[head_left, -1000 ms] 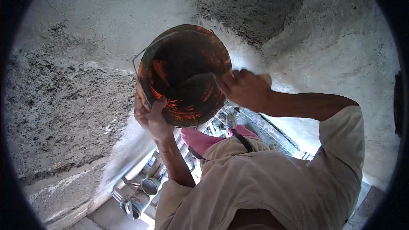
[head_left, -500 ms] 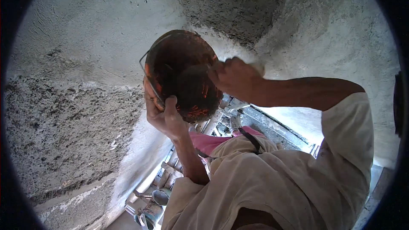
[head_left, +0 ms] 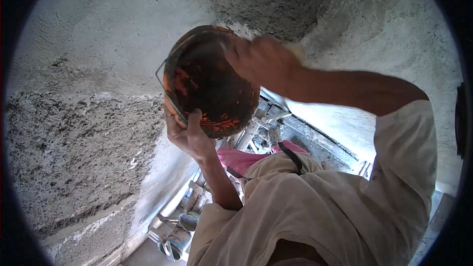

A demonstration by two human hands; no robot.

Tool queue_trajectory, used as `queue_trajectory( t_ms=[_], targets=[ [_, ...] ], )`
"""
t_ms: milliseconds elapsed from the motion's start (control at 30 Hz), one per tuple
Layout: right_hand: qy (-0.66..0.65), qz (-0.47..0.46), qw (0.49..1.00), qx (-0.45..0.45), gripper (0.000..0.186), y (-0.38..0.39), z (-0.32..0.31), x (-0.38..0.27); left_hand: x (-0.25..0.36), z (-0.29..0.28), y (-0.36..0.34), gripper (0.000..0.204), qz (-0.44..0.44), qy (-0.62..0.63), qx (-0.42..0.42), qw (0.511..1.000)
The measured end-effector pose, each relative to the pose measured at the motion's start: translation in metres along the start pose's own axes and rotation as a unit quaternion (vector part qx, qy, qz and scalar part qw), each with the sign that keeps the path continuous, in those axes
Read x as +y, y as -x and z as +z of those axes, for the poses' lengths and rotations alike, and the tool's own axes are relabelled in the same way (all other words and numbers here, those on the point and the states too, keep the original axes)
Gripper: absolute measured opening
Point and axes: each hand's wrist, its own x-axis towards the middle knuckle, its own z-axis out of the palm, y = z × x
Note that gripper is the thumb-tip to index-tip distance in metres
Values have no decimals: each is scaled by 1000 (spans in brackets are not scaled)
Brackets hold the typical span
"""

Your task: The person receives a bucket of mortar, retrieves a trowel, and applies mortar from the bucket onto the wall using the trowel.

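My left hand point(head_left: 185, 130) grips the lower left rim of an orange bucket point(head_left: 217, 101), thumb over the edge and fingers along the outside. The bucket is tipped so its dark, mortar-stained inside faces me, and its wire handle hangs at the left. Closed at the bucket's upper right rim is my right hand point(head_left: 266, 61), smeared by motion. It holds what looks like a trowel: the pale end of its handle point(head_left: 297, 50) sticks out behind the fist, and the blade is blurred against the dark inside.
Smooth grey plaster point(head_left: 118, 34) covers much of the wall ahead, with a rough bare patch point(head_left: 84, 162) at the left and a darker one point(head_left: 271, 2) above. Far below lie planks point(head_left: 315, 135), a metal container point(head_left: 172, 246) and scattered debris.
My right hand has moved up and left along the bucket's rim. The bucket has risen slightly and turned a little, showing more of its inside. My left hand keeps its hold.
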Motion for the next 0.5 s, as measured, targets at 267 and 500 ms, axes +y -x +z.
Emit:
queue_trajectory(
  t_ms=[267,500],
  targets=[
    [-84,-61,985,-140,34,19,4,11,-5,-12,8,53,99,-103,-37,989],
    [-283,49,873,-393,45,31,-16,29,5,-8,13,52,150,-114,-60,980]
  ],
)
